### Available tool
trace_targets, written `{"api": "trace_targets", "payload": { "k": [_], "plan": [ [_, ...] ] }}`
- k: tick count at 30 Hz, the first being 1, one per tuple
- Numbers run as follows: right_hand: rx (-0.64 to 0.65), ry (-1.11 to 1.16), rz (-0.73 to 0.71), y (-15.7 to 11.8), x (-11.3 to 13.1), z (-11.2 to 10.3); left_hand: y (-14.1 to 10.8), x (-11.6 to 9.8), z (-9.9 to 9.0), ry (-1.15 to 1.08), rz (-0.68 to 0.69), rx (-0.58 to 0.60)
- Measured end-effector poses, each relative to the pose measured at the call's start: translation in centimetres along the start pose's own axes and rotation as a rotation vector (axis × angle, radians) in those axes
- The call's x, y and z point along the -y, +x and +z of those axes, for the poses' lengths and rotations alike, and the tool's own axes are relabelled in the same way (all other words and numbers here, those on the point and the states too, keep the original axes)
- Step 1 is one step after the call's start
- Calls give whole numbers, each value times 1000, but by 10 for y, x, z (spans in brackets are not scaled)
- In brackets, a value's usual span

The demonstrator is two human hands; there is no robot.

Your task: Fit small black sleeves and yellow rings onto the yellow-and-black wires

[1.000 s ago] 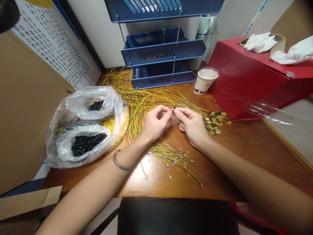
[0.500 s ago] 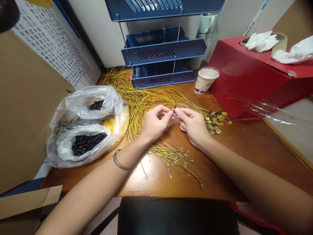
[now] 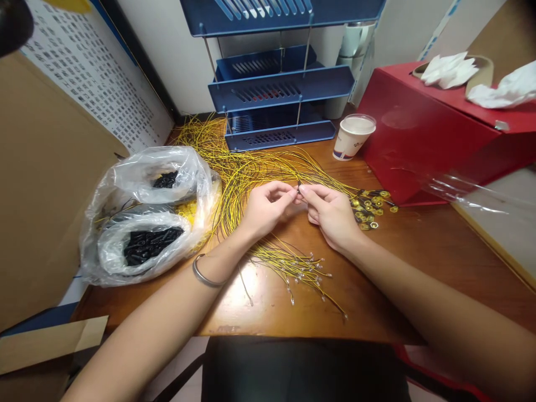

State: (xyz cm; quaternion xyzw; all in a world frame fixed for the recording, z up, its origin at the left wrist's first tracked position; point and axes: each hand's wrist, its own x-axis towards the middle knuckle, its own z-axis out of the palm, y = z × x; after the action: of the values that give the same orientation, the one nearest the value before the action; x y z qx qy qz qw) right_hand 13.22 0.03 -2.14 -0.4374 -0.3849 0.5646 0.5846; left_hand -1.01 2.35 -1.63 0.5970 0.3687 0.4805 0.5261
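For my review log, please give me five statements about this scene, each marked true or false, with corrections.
1. The left hand and right hand meet at a small dark piece. True.
2. The bangle is on the right wrist. False: it is on the left.
3. Black pieces lie inside the plastic bag. True.
4. The tray rack is red. False: it is blue.
5. A paper cup stands beside the red box. True.

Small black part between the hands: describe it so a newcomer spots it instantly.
From the blue tray rack, come down past the yellow wires to where the left hand and right hand converge. The small black part is between them. Unlike the black pieces heaped in the plastic bag, it is hand-held.
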Motion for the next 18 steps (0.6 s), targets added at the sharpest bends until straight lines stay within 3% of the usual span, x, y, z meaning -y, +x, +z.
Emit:
{"api": "trace_targets", "payload": {
  "k": [7, 18],
  "plan": [
    [5, 23, 41, -1, 3, 1, 2, -2, -2, -43, -117, -18],
    [32, 30, 87, 0, 5, 0, 4, 0, -5, -74, -182, -4]
  ]
}}
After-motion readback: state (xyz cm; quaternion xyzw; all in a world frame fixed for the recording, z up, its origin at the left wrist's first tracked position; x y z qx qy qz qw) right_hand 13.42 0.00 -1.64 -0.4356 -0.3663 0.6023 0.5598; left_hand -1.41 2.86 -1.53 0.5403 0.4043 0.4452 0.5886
